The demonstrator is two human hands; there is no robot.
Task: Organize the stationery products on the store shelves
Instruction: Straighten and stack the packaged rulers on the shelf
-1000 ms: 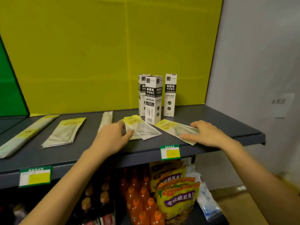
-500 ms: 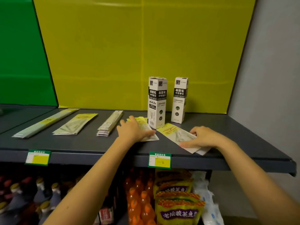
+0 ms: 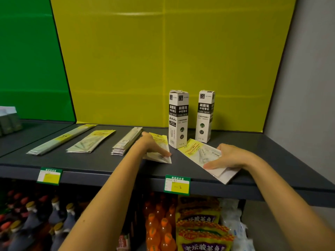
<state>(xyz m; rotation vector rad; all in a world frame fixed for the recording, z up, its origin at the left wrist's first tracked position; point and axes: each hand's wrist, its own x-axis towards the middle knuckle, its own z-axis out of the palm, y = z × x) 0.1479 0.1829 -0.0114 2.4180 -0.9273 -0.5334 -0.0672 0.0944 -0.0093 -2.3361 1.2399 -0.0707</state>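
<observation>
Both hands lie flat on packets on the dark grey shelf (image 3: 90, 163), which has a yellow back panel. The left hand (image 3: 150, 145) presses palm down on a clear packet (image 3: 159, 149) with a yellow header card, fingers spread and extended over it, nothing gripped; the packet lies angled, just left of the front box. The right hand (image 3: 230, 156) rests on a second, similar packet (image 3: 197, 153), fingers (image 3: 210, 166) stretched toward the left along its lower edge, thumb up by the top edge, open and pinning rather than clasping; another packet's corner (image 3: 228, 176) peeks from beneath it and overhangs the shelf's front lip. Behind the hands stand 2 tall white boxes with black bands and Chinese print, both upright: the front box (image 3: 178, 120) is nearer, and the rear box (image 3: 205, 116) is a little to its right, close to the panel. Further left lie a stack of narrow packs (image 3: 126, 142), a flat packet (image 3: 92, 142) with yellow header, and a long thin pack (image 3: 61, 140), all angled the same way and apart from one another. 2 green-and-yellow price tags (image 3: 177, 185) hang on the shelf edge, with bottles and snack bags below
</observation>
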